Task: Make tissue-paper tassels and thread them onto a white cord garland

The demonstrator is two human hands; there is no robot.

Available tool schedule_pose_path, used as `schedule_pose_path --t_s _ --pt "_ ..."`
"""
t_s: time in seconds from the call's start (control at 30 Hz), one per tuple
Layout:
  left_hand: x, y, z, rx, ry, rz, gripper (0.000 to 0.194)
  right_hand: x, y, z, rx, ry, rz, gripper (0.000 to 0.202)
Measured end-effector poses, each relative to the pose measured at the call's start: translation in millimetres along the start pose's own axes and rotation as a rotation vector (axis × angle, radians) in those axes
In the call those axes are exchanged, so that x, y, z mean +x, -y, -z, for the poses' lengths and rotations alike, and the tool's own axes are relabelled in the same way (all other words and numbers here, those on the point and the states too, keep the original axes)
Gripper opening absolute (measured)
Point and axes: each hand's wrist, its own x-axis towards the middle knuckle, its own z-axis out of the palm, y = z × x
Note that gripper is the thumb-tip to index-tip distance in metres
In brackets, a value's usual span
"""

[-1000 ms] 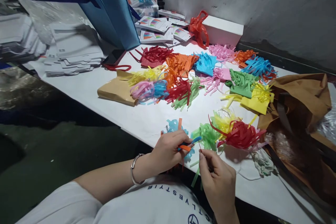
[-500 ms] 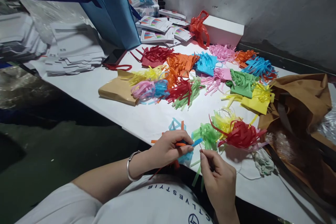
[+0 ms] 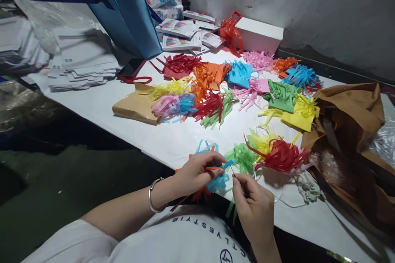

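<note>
Between the thumb and fingers of my left hand (image 3: 197, 172), which is closed, are a blue paper strip (image 3: 228, 164) and an orange strip (image 3: 211, 168). The blue strip's end points toward my right hand (image 3: 254, 207). That hand is pinched on a thin dark thread or wire (image 3: 233, 169), which reaches up close to the blue tip; whether they touch I cannot tell. Light blue tissue strips (image 3: 218, 183) hang below and behind my left hand, partly hidden by it. Just beyond my hands lie a light green bunch of strips (image 3: 243, 156) and a red bunch (image 3: 284, 156).
Further back on the white table (image 3: 173, 148) lie several colourful fringed paper bunches (image 3: 212, 76) and a folded brown paper bag (image 3: 135, 104). A blue bag (image 3: 129, 20) and stacked white envelopes (image 3: 83, 57) stand left. A large brown bag (image 3: 348, 119) is on the right.
The whole view has shifted slightly to the left. Both hands keep their grips; the blue strip and thread have moved a little left. Less of the orange strip shows left of my left hand.
</note>
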Motion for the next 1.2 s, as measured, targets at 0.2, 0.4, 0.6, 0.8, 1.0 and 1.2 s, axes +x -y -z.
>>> schedule_pose_path --t_s 0.2,0.4,0.6,0.8,1.0,1.2 --pt "1 1 -5.0 -0.051 -0.059 0.013 0.011 2 2 -4 -0.049 -0.012 0.065 0.018" --pt "1 0 -6.2 -0.056 -0.083 0.025 0.012 1 5 -7 -0.06 0.003 0.083 0.018" --pt "-1 4 -11.5 -0.097 -0.138 0.066 0.013 1 6 -8 -0.1 -0.019 0.065 0.021" --pt "2 7 -13.2 -0.267 -0.154 0.155 0.014 3 9 -10 -0.132 -0.03 0.052 0.024" --pt "5 0 -12.0 -0.567 -0.122 0.288 0.023 4 9 -7 -0.035 -0.114 0.033 0.018" --pt "4 3 -9.5 -0.805 0.024 0.366 0.03 4 4 -6 0.051 -0.094 0.001 0.016"
